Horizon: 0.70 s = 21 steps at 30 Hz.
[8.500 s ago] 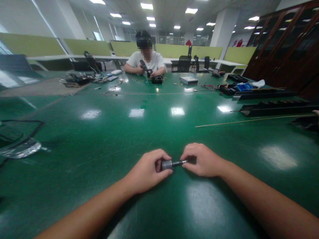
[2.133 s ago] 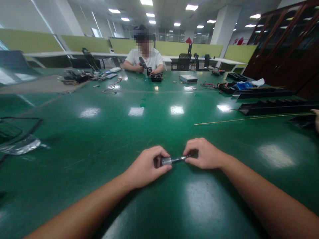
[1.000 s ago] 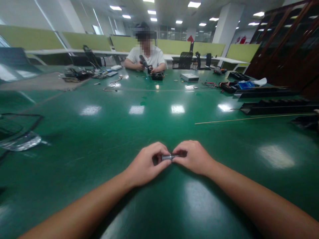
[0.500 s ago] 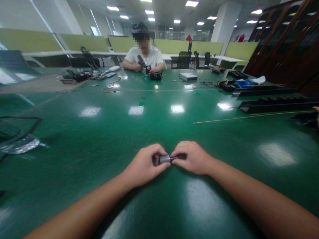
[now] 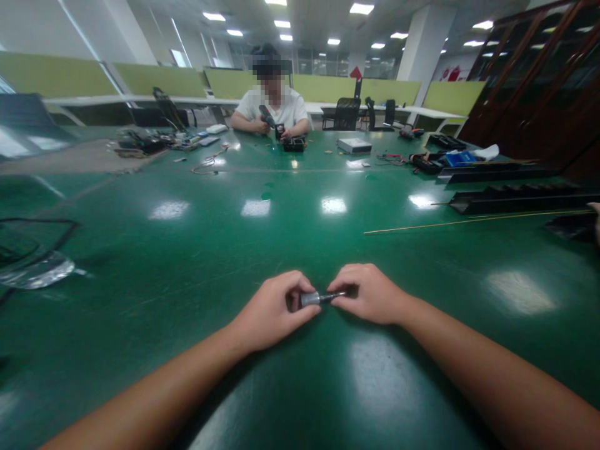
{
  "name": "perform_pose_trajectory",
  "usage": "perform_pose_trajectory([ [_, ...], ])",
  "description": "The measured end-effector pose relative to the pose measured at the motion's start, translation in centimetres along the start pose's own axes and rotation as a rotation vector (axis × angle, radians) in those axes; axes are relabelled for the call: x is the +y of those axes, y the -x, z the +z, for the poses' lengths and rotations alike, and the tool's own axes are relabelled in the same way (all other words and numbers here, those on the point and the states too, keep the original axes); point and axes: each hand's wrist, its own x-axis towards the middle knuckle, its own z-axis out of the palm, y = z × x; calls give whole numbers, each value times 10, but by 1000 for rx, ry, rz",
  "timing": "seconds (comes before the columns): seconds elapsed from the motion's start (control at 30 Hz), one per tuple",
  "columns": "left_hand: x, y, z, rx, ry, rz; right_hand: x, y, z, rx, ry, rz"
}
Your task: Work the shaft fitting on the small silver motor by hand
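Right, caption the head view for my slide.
Left hand grips the thick end of a metal tool, right hand its thin end, above a green table.

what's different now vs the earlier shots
The right hand moved left along the thin dark shaft, towards the left hand, then slightly back right. Any letting go between isn't shown. The left hand still pinches the grey cylinder.

Two foreground hands (image 5: 276,309) (image 5: 370,294), one cylindrical tool (image 5: 310,299)

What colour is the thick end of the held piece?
The thick end is silver-grey; the head view shows it best.
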Motion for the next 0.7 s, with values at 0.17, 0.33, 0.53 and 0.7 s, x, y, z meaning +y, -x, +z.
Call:
perform_pose_trajectory([
  [0.17,-2,1,-1,-2,7,1,0,1,-5,-12,-4,8],
  [0.33,-2,1,-1,-3,13,10,1,1,-9,-23,-17,21],
  [0.53,-3,2,0,-3,15,16,2,3,-13,-33,-29,60],
  [0.7,-5,3,0,-5,14,16,5,3,-19,-69,-31,73],
])
